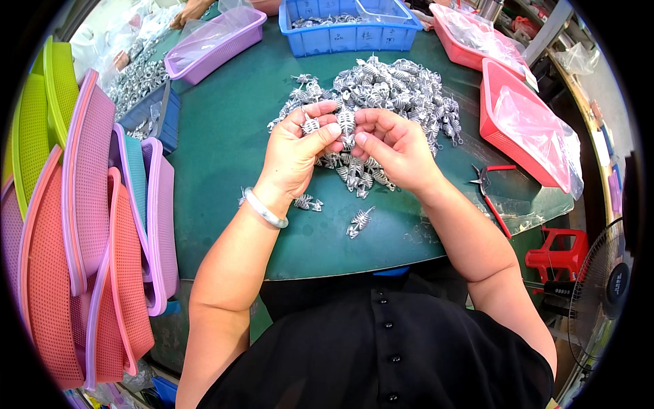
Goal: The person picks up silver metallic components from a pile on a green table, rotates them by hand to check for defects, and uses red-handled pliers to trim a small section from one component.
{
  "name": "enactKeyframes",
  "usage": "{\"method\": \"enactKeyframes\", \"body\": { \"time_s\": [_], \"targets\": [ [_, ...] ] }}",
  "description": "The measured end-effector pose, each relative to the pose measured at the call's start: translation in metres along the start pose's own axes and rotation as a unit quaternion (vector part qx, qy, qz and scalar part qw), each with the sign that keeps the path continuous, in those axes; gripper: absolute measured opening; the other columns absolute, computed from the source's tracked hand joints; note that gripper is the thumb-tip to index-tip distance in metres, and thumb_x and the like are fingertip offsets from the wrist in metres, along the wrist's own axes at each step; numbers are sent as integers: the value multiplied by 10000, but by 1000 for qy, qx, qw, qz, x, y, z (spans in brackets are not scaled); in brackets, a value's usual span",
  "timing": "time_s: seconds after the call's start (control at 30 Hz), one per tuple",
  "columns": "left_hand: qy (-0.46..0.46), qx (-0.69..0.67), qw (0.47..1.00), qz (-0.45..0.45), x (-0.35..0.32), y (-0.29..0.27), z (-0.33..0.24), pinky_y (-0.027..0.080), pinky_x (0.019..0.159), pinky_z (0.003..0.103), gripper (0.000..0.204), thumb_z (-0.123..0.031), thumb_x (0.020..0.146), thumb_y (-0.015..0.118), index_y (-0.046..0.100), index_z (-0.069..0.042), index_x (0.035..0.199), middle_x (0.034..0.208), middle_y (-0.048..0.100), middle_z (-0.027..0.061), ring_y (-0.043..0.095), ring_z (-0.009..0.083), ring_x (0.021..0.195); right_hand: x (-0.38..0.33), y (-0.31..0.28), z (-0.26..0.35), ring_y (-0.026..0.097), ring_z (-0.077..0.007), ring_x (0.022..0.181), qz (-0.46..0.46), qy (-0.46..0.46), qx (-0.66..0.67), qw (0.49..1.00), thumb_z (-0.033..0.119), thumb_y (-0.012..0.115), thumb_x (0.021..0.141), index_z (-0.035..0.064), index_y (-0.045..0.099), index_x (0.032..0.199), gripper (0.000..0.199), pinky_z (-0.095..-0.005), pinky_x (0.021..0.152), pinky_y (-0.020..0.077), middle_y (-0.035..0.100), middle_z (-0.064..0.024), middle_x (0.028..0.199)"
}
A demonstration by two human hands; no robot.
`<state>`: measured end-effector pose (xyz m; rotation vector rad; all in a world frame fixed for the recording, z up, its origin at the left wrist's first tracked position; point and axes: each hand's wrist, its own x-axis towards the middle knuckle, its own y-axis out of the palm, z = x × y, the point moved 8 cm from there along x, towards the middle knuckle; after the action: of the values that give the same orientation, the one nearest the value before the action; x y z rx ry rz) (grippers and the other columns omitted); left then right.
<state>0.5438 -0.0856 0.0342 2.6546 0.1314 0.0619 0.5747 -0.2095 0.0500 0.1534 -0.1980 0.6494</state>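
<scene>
My left hand (300, 150) and my right hand (392, 146) meet over a round green table (225, 143), both pinching small silver wire spring pieces (346, 123) between thumb and fingers. A second piece (310, 125) sits in my left fingers. Just behind my hands lies a big heap of the same silver pieces (392, 92). A few loose ones (360, 221) lie on the table near my wrists. A pale bangle (264, 210) circles my left wrist.
Red-handled pliers (492, 187) lie right of my right hand. Red baskets with plastic bags (524, 123) stand at the right, a blue bin (347, 31) and a purple basket (214, 44) at the back. Stacked coloured baskets (88, 225) lean at the left. A fan (603, 286) stands lower right.
</scene>
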Motion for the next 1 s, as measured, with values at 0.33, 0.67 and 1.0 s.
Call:
{"method": "enactKeyframes", "body": {
  "time_s": [0.33, 0.67, 1.0],
  "targets": [
    [12, -20, 1000, 5, 1, -1, 0, 524, 654, 220, 328, 0, 770, 628, 527, -4, 1082, 889, 575, 51, 591, 116, 729, 0, 1, -1, 559, -65, 721, 0, -24, -1, 1000, 30, 614, 794, -40, 516, 1061, 293, -195, 641, 476, 587, -40, 846],
    [22, -12, 1000, 15, 1, 1, 0, 528, 669, 232, 327, 18, 758, 634, 537, 1, 1070, 897, 585, 66, 589, 119, 755, 0, 1, 0, 534, -39, 671, -10, -62, -64, 996, 3, 648, 753, -42, 526, 1037, 312, -178, 583, 458, 572, -18, 775],
    [30, -9, 999, 19, -1, 4, -3, 522, 669, 227, 333, 10, 765, 628, 529, 5, 1084, 896, 586, 69, 584, 118, 754, -1, -1, 1, 522, -50, 673, -31, -69, -44, 996, -17, 598, 773, -56, 464, 1134, 387, -185, 585, 439, 565, -38, 798]
  ]
}}
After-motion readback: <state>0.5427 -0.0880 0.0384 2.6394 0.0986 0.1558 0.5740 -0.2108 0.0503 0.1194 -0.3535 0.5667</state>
